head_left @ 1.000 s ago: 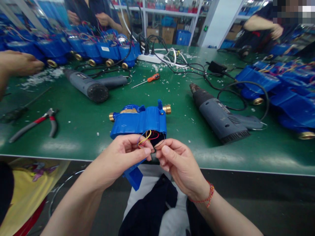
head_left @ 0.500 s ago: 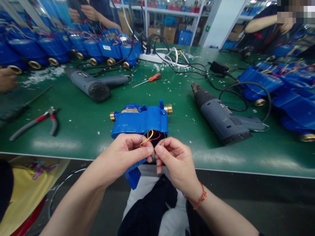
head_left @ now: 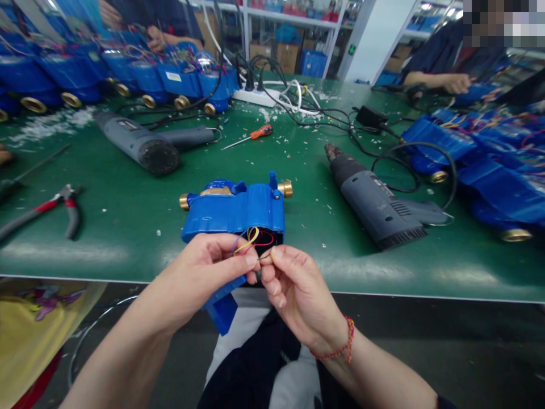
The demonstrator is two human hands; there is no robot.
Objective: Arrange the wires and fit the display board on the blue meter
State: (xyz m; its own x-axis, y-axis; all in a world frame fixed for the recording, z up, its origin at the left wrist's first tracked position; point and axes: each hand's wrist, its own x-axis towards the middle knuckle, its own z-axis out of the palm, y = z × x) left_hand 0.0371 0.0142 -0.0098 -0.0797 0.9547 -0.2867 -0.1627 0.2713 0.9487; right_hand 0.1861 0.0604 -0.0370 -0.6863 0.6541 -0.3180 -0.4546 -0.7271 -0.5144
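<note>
while the left hand [head_left: 204, 267] pinches a bunch of thin coloured wires [head_left: 249, 241] between thumb and forefinger, its other fingers curl under the blue housing [head_left: 234, 210], whose near end hangs off the table [head_left: 128, 193] edge over the lap. housing's long axis runs left-right, brass fittings [head_left: 286, 188] sticking out at both ends; wires come out of the dark opening on its near right face, just ahead of both sets of fingertips. right hand [head_left: 293, 289] sits touching the left, thumb and forefinger closed tight on a fine wire end, other fingers folded. both hands equally near, wire tips right between them. further off on the table: pliers [head_left: 51, 207] far left, grey heat gun [head_left: 140, 145] behind, orange screwdriver [head_left: 251, 136], second heat gun [head_left: 378, 199] to the right, well apart from the hands.
</note>
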